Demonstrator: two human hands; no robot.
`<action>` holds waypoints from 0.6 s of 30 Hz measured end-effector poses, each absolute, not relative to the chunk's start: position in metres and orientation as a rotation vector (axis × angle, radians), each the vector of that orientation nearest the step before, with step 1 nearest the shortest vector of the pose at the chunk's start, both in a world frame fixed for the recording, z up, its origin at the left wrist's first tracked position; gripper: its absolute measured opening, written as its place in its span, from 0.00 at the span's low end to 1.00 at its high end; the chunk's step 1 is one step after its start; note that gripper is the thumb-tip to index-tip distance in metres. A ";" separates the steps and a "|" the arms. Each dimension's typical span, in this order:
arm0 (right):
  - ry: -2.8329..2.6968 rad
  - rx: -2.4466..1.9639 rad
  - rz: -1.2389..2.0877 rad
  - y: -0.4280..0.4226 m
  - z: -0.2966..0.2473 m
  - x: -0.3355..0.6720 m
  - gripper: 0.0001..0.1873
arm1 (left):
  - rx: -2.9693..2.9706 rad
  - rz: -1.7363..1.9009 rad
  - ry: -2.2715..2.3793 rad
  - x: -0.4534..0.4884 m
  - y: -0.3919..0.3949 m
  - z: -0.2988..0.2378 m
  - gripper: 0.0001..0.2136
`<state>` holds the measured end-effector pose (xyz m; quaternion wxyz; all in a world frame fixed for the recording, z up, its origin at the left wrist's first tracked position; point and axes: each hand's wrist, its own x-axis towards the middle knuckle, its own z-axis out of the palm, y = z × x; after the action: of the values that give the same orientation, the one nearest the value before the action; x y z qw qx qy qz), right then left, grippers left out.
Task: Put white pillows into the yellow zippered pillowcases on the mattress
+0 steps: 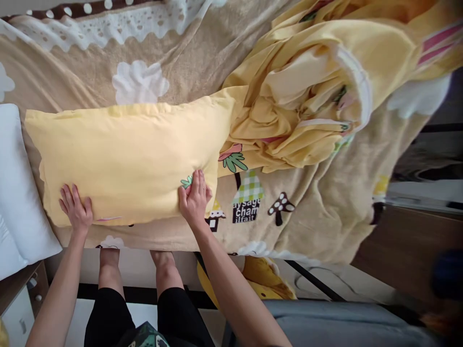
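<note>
A yellow pillow (133,154) lies lengthwise on the bed, with a small green leaf print near its right end. My left hand (76,210) rests on its lower left corner, fingers spread. Near the lower right corner, my right hand (195,196) presses on the cover with its fingers stretched out, partly hiding the leaf print. Neither hand grips the cloth visibly. Touching the pillow's right end is a crumpled yellow quilt cover (289,96) with a white zip edge and carrot prints.
Under everything spreads a beige patterned blanket (195,62). A white pillow (21,193) lies at the left, above a wooden cabinet (21,289). Below the bed edge are a yellow plush-like thing (265,279) and a grey padded surface (333,320) at lower right.
</note>
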<state>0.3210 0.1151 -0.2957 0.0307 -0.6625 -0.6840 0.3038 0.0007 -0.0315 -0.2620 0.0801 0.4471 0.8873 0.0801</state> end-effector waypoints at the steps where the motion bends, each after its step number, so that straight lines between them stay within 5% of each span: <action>1: -2.094 -2.120 0.952 0.107 -0.307 0.330 0.34 | 1.321 0.215 2.674 0.002 -0.040 -0.271 0.31; 6: -2.105 -2.339 1.261 0.095 -0.333 0.402 0.34 | 0.970 0.232 2.606 -0.033 -0.082 -0.293 0.38; 11: -2.211 -2.313 1.296 0.092 -0.302 0.425 0.29 | 0.381 0.220 2.390 -0.054 -0.129 -0.261 0.39; 14: -2.178 -2.290 1.157 0.112 -0.236 0.419 0.30 | 0.186 0.235 2.341 -0.052 -0.164 -0.204 0.31; 18: -2.050 -1.823 0.860 0.156 -0.076 0.437 0.27 | -0.042 0.350 2.282 -0.043 -0.212 -0.120 0.20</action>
<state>0.4367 0.1562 -0.0763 0.1332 -0.6285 -0.7067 0.2964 -0.0434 -0.2121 -0.1204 0.4042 -0.0168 0.9040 0.1385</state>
